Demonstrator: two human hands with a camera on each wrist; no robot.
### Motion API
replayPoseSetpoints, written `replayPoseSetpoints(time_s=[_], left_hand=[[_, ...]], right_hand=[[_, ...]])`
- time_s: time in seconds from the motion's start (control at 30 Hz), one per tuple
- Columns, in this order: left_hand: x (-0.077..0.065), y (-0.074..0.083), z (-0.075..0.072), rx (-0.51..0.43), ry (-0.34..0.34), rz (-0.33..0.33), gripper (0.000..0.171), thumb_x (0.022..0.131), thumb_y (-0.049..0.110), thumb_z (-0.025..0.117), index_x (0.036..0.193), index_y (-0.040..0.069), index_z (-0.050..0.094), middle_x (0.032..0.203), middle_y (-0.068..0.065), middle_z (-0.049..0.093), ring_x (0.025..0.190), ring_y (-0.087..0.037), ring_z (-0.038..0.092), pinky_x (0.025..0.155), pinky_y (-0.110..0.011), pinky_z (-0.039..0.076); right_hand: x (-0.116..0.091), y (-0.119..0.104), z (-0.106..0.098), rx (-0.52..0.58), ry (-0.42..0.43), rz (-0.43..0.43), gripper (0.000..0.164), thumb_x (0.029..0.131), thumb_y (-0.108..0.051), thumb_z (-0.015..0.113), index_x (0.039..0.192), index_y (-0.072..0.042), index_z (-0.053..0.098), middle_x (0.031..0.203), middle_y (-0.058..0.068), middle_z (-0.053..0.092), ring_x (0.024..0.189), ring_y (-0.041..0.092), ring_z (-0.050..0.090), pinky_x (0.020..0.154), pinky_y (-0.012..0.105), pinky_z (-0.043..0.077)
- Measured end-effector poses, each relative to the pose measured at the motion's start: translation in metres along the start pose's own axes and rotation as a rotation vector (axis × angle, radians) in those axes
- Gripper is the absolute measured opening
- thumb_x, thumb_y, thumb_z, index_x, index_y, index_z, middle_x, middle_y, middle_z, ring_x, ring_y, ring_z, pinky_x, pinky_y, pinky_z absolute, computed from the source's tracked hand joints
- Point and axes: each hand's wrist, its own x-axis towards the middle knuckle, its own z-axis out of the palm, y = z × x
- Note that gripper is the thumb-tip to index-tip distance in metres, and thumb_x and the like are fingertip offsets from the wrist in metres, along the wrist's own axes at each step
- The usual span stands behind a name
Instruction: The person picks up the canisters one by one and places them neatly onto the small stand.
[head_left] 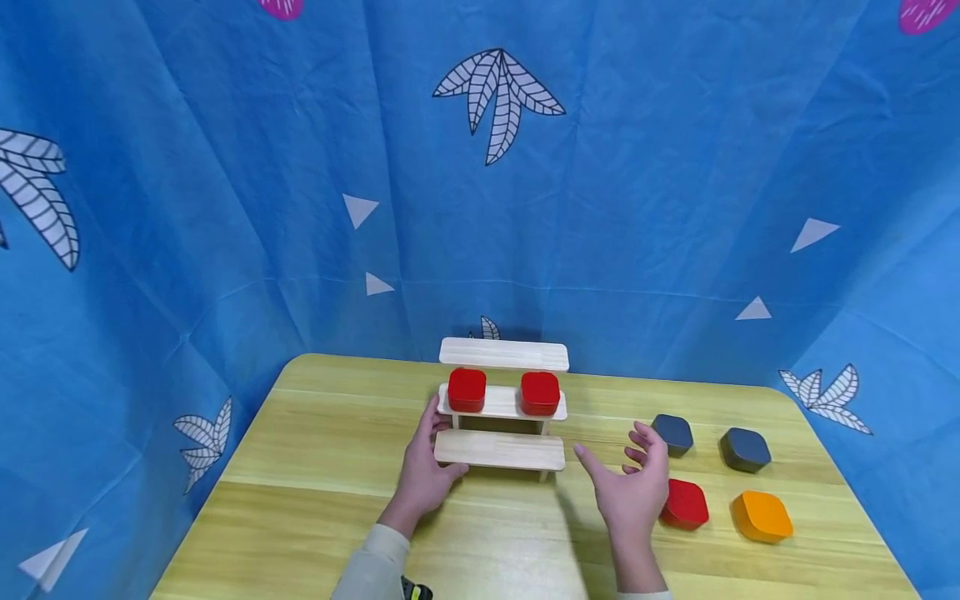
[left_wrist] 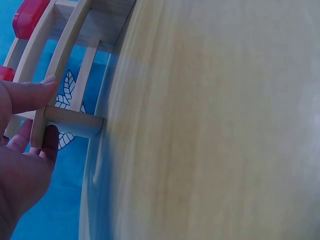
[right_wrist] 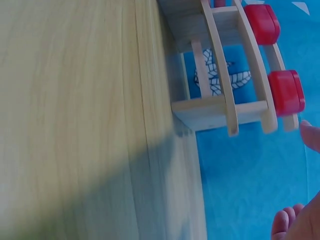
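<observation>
A three-tier wooden step shelf (head_left: 498, 450) stands near the table's back edge. Its middle tier bears two small red rounded-square boxes, a left one (head_left: 467, 390) and a right one (head_left: 540, 393). My left hand (head_left: 426, 475) grips the shelf's left end, and in the left wrist view the thumb (left_wrist: 37, 95) lies on the front of the lowest tier with fingers behind its end. To the right of the shelf my right hand (head_left: 628, 492) is held with thumb and fingers apart and nothing between them. A third red box (head_left: 686, 505) is just beyond that hand, partly overlapped by it.
Two dark grey boxes, one nearer the shelf (head_left: 673, 435) and one farther right (head_left: 745, 450), lie on the wooden table (head_left: 330, 433). An orange box (head_left: 761, 517) sits in front of them. Blue patterned cloth (head_left: 637, 208) hangs behind and beside the table.
</observation>
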Motion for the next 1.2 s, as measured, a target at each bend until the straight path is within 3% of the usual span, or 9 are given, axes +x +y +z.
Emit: replayPoseSetpoints(time_s=[0.3,0.67,0.87,1.2], left_hand=[[0.0,0.0,0.001,0.02,0.0,-0.004,0.116,0.07,-0.018,0.081,0.161,0.019,0.018,0.137,-0.005,0.048,0.127,-0.025,0.047,0.106,-0.046,0.041],[-0.001,0.001,0.0,0.012,0.002,-0.022,0.118,0.07,-0.018,0.081,0.161,0.025,0.017,0.137,-0.004,0.048,0.127,-0.024,0.046,0.107,-0.045,0.04],[0.0,0.001,0.001,0.018,0.003,-0.034,0.119,0.07,-0.018,0.081,0.161,0.026,0.017,0.138,-0.003,0.048,0.128,-0.023,0.046,0.108,-0.045,0.04],[-0.001,0.002,0.001,0.021,0.001,-0.016,0.116,0.07,-0.017,0.081,0.161,0.019,0.018,0.137,-0.004,0.048,0.127,-0.025,0.046,0.108,-0.047,0.039]], right_hand=[[0.001,0.002,-0.013,-0.05,0.054,0.025,0.084,0.062,-0.021,0.098,0.132,-0.009,0.054,0.119,0.001,0.059,0.096,0.014,0.052,0.076,0.037,0.044],[0.0,0.006,-0.027,-0.069,0.071,0.045,0.083,0.063,-0.015,0.097,0.133,-0.007,0.053,0.12,0.007,0.059,0.097,0.02,0.052,0.077,0.037,0.042],[0.0,0.009,-0.033,-0.087,0.083,0.072,0.082,0.064,-0.017,0.097,0.133,-0.008,0.053,0.118,0.002,0.058,0.096,0.015,0.049,0.076,0.032,0.04],[-0.001,0.015,-0.045,-0.118,0.097,0.116,0.081,0.066,-0.017,0.096,0.134,-0.007,0.053,0.118,0.003,0.056,0.09,0.024,0.048,0.072,0.026,0.041]])
